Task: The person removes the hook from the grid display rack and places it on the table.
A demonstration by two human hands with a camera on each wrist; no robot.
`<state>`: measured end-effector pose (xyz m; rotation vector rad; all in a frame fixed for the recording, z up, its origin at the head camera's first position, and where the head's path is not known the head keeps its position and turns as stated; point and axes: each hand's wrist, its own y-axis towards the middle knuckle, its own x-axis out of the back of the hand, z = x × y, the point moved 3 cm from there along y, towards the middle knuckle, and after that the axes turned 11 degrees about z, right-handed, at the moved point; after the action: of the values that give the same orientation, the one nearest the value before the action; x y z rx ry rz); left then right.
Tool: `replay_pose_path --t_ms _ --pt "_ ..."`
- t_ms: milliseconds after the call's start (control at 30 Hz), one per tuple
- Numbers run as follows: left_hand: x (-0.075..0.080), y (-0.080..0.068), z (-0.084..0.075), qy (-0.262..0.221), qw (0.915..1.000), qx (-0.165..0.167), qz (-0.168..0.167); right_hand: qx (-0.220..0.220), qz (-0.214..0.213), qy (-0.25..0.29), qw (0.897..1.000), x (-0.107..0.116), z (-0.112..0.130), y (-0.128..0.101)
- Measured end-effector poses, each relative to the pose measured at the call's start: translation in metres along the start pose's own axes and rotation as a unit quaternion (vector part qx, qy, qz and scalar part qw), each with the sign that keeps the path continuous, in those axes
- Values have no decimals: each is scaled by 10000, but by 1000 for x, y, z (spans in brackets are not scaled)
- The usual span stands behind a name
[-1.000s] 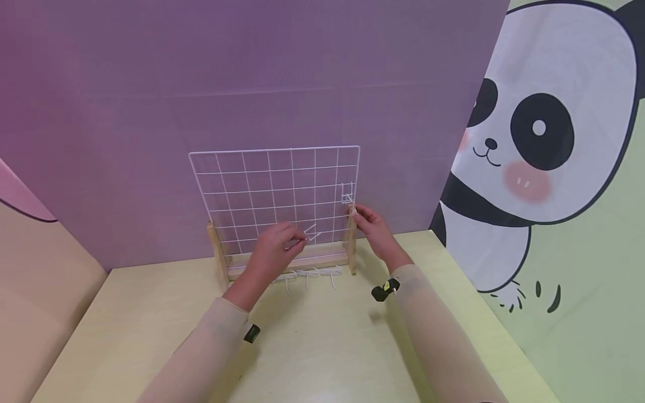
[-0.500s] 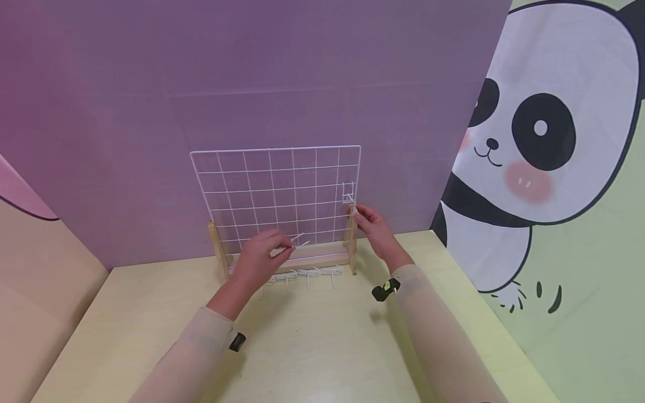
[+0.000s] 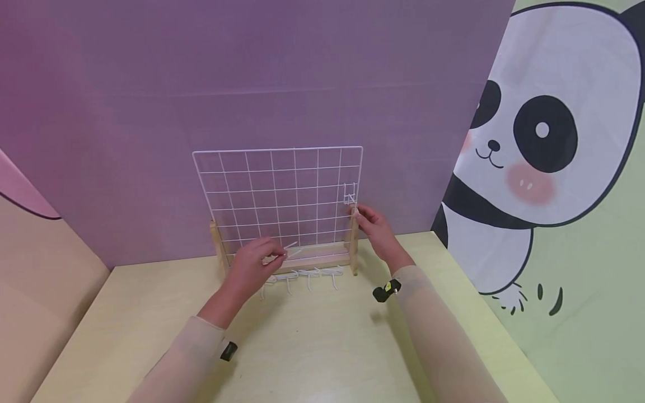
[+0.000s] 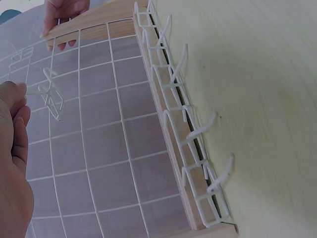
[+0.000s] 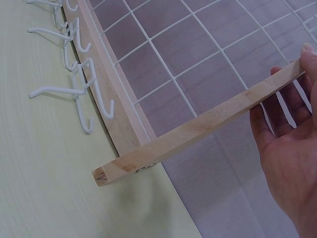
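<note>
A white wire grid panel [image 3: 297, 205] stands upright in a wooden base at the back of the table. My left hand [image 3: 254, 264] is in front of its lower part, pinching a white wire hook [image 4: 48, 90] between thumb and fingers. The hook's prongs point toward the grid in the head view. With thumb and fingers, my right hand [image 3: 379, 234] holds the top of the right wooden post [image 5: 198, 126]. Another white hook [image 3: 349, 196] hangs on the grid near its right edge, just above that hand.
Several more white hooks [image 5: 81, 91] lie in a row along the front of the wooden base bar [image 4: 171, 141]. The pale table [image 3: 322, 347] extends toward me. Behind the grid is a purple wall [image 3: 282, 67], with a panda picture [image 3: 544, 129] on the right wall.
My left hand has moved left and down across the grid with the hook in its fingers, uncovering more of the hook row. My right hand has stayed at the right post.
</note>
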<state>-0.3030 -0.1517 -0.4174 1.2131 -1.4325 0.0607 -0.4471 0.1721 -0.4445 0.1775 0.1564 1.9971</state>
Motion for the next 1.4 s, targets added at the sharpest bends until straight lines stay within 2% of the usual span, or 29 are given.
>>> replay_pose_path --t_ms 200,467,767,1033,1400 --pt "-1 -10 5 67 9999 -89 -74 -21 -8 -4 10000 0 0 0" --pt "-3 -20 11 -103 9998 -133 -47 -33 -40 51 10000 0 -1 0" --pt "-5 -31 15 -62 9996 242 156 16 -91 66 9999 0 -2 0" --pt "-8 -44 22 -122 9986 435 270 -66 -74 17 9999 0 -2 0" --pt "-14 -56 31 33 9977 523 439 10 17 -37 10000 1 -3 -1"
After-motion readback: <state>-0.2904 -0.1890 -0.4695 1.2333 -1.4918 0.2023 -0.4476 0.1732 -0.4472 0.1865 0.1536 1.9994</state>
